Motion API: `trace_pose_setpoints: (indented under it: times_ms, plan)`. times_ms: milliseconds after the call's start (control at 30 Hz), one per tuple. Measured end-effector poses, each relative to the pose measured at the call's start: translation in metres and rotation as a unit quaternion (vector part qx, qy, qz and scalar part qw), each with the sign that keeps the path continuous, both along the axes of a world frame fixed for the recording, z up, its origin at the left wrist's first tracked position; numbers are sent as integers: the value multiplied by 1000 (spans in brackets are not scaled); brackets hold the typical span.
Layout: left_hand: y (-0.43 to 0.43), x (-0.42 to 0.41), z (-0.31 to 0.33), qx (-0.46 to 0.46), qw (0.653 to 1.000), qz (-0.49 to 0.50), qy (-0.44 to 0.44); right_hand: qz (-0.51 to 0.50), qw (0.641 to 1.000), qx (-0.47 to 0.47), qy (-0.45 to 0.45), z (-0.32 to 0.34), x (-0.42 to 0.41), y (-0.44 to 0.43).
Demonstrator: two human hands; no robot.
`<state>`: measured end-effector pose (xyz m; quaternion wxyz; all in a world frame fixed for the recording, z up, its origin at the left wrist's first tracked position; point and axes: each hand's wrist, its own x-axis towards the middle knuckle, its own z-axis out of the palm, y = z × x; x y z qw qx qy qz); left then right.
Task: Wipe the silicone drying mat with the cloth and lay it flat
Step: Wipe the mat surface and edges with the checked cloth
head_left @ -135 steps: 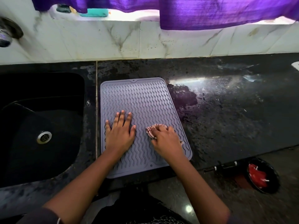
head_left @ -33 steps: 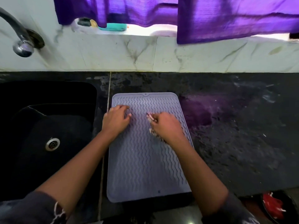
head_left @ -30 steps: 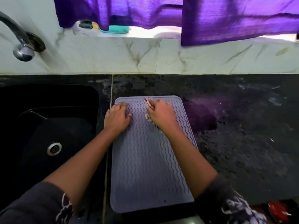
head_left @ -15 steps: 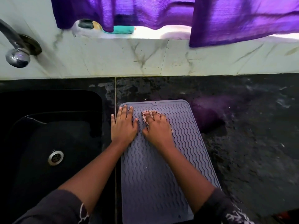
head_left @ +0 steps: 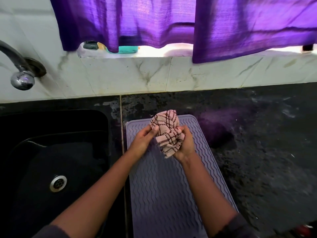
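Head view, single frame.

- Left grip [head_left: 143, 141]: thumb and fingers closed in a pinch on the upper left edge of the pink cloth with dark brown check lines [head_left: 169, 133].
- Right grip [head_left: 186, 143]: fingers curled round the bunched lower part of the cloth. A short tail hangs out just below the palm.
- The cloth is crumpled into a wad between the two grips, and its top sticks up past both thumbs. It looks held up off the surface, but contact can't be confirmed from this angle.
- Grey-lilac rectangular silicone mat with wavy ridges [head_left: 164, 194]: directly beneath both grips and forearms, lying flat on the black speckled stone table [head_left: 257, 134]. Its long axis runs away from the person. The far rounded corners show just beyond the grips, and the near end is cut off by the frame's bottom edge.
- Left of the left grip: black sink [head_left: 60, 121] with a round metal drain [head_left: 58, 183]. The mat's left long edge sits just beside the seam next to the sink.
- Far left, above the sink: chrome tap [head_left: 22, 79] on a white marbled wall [head_left: 128, 74].
- Beyond the grips, up top: purple curtain [head_left: 154, 19] hanging over a sill, with a teal object [head_left: 128, 49] partly hidden behind its hem.
- Right of the right grip: the table surface looks wet and streaked.
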<state>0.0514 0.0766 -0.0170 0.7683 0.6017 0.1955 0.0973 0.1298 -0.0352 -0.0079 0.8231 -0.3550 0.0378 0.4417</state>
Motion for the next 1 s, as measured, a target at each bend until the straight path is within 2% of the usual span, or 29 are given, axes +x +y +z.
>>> trace_pose_setpoints:
  times_ms: [33, 100, 200, 333, 433, 467, 500, 533, 600, 667, 700, 800, 900, 1000]
  plan:
    - [-3, 4, -1, -72, 997, 24, -1, -10, 1000, 12, 7, 2, -3, 4]
    - [-9, 7, 0, -133, 986, 103, 10, -34, 999, -13, -20, 2, -7, 13]
    - [-10, 7, 1, -80, 974, 212, 19, -68, 978, -155, -123, -1, -12, 15]
    - [-5, 10, -5, -25, 970, 239, 24, 41, 919, -319, -228, -8, -13, 6]
    - [7, 23, -9, 1, 968, 243, 66, 3, 921, -327, -212, -7, -3, 2]
    - [12, 27, -10, 40, 968, 229, 93, 2, 913, -341, -226, -6, 1, 0]
    - [19, 31, -12, 111, 965, 198, 129, 18, 884, -383, -269, -7, 4, -1]
    - [24, 34, -13, 204, 953, 147, 170, 53, 829, -446, -334, -7, 5, -2]
    - [27, 34, -12, 373, 898, 43, 230, 114, 679, -564, -456, -11, -2, -4]
    - [24, 27, -5, 456, 860, 28, 227, 88, 557, -615, -551, -11, -14, -7]
    - [22, 21, -2, 478, 853, 47, 205, 55, 520, -617, -588, -9, -15, -9]
    - [17, -3, -2, 560, 813, 72, 141, 8, 483, -550, -681, -7, -2, -14]
    - [16, -17, -13, 632, 760, -3, 152, 96, 393, -521, -752, -9, 18, -12]
    - [20, -14, -12, 646, 749, -18, 146, 122, 366, -494, -779, -5, 27, -10]
